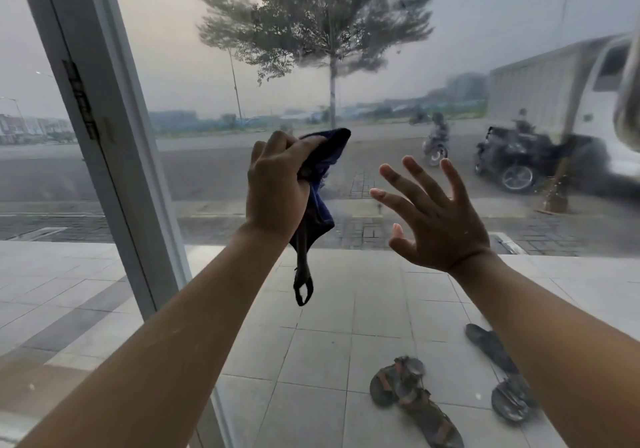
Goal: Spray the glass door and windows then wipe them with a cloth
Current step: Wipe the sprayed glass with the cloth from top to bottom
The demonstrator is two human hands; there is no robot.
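A large glass pane fills the view, hazy and streaked near its top. My left hand is raised in front of it and grips a bunched dark blue cloth, whose tail hangs down below my wrist. To the right, my right hand is held up with fingers spread and empty, close to the glass. No spray bottle is in view.
A white frame post slants down the left side between two panes. Behind the glass lie pale floor tiles with sandals and a dark slipper. Beyond are a tree, a road, motorbikes and a white truck.
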